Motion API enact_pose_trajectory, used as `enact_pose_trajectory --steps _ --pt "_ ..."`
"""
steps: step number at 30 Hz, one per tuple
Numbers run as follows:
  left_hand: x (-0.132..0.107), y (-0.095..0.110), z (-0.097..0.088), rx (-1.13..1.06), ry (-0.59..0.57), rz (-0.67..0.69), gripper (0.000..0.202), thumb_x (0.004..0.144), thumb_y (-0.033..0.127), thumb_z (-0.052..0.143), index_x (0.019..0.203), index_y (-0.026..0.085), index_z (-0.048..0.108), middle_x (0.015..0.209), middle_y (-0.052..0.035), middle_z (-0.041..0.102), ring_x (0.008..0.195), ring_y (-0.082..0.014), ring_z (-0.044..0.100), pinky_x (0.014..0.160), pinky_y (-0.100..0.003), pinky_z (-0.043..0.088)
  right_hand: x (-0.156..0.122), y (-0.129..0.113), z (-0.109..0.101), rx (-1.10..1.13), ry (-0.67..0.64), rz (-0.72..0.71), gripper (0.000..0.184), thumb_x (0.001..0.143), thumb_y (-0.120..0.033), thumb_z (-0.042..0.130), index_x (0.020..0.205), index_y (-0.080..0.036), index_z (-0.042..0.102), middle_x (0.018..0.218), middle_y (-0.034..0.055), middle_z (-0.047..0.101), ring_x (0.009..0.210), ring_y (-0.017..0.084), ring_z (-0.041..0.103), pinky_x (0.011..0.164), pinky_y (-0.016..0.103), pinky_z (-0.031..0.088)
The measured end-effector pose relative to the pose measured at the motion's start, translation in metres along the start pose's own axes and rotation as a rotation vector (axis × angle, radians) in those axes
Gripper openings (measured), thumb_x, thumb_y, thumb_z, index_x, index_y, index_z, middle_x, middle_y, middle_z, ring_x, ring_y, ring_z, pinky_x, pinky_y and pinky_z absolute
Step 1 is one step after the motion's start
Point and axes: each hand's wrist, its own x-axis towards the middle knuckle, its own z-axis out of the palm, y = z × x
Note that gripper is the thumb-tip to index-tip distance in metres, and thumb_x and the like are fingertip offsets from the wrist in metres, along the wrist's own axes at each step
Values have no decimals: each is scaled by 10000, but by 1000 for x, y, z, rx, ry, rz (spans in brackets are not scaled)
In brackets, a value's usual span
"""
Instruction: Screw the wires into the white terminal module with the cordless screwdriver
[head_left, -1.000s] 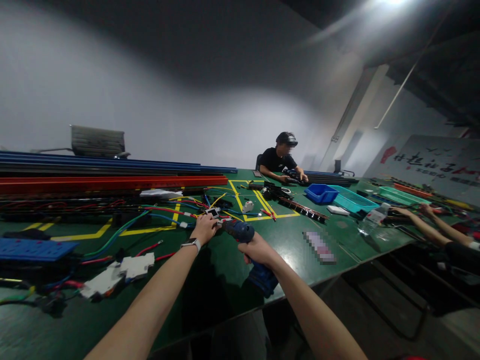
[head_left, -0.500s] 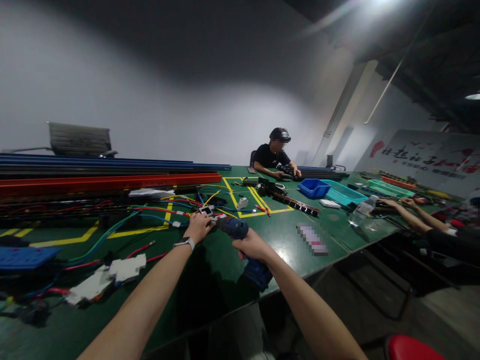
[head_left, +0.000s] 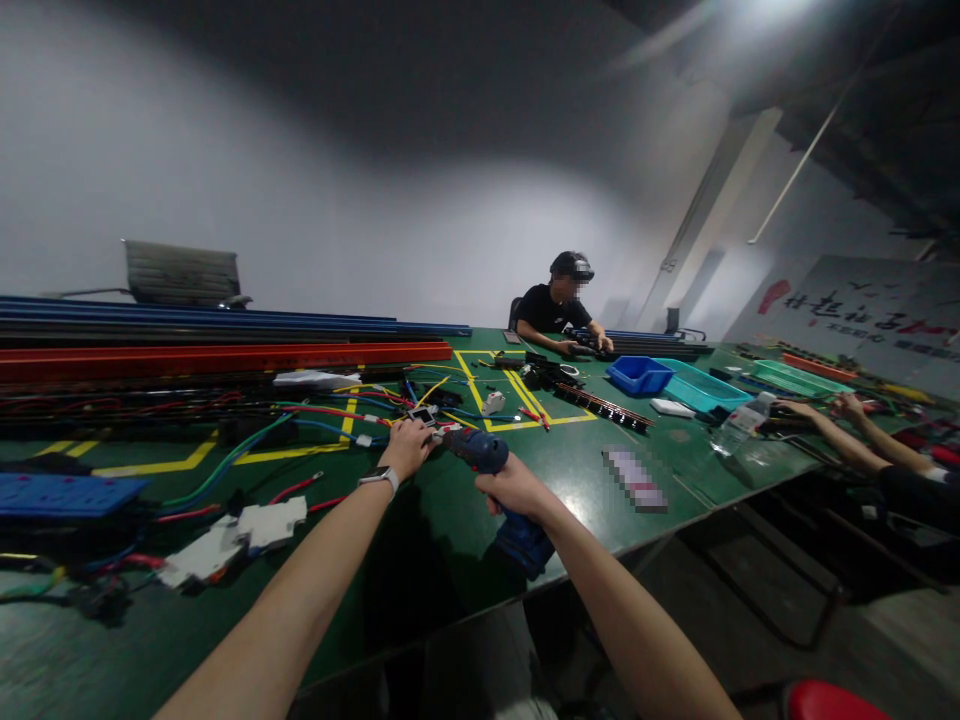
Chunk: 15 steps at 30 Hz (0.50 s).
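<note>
A blue cordless drill [head_left: 480, 452] is gripped in my right hand [head_left: 511, 484], its battery base hanging low near the table edge. The drill's front end points left at a small black-and-white part [head_left: 425, 415]. My left hand [head_left: 409, 447], with a watch on the wrist, has its fingers closed around that part, whose kind I cannot make out. Red, blue and yellow wires [head_left: 367, 412] run up to it from the left. Where the drill's tip meets the part is too small to see clearly.
White connector blocks [head_left: 271, 522] and a blue power strip [head_left: 71, 497] lie at left. Behind are long orange rails [head_left: 225, 358]. To the right sit a blue bin [head_left: 639, 375], a teal basket [head_left: 705, 388], a clear bottle [head_left: 742, 425] and a blurred-out phone-like slab [head_left: 635, 478]. Two other people work at the table.
The whole view has shifted slightly, so things sit a little further right. Both hands keep their hold on the drill and the part, with hardly any movement relative to the table.
</note>
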Motion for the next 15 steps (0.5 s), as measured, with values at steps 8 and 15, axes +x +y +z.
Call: enact_pose_trajectory --steps 8,15 --pt "0 1 0 4 1 -8 266 931 429 527 1009 274 728 989 -89 649 1002 -272 536 954 -449 310 -1 -2 -1 -19 -15 5 211 723 -136 525 919 -167 599 456 -88 501 385 92 510 406 172 385" --pt "0 1 0 12 -16 -11 260 924 430 535 1013 273 722 1000 -87 648 1005 -272 531 962 -451 311 -2 -5 -2 -12 -28 15 184 715 -132 528 885 -174 587 459 -87 506 380 96 507 392 177 386"
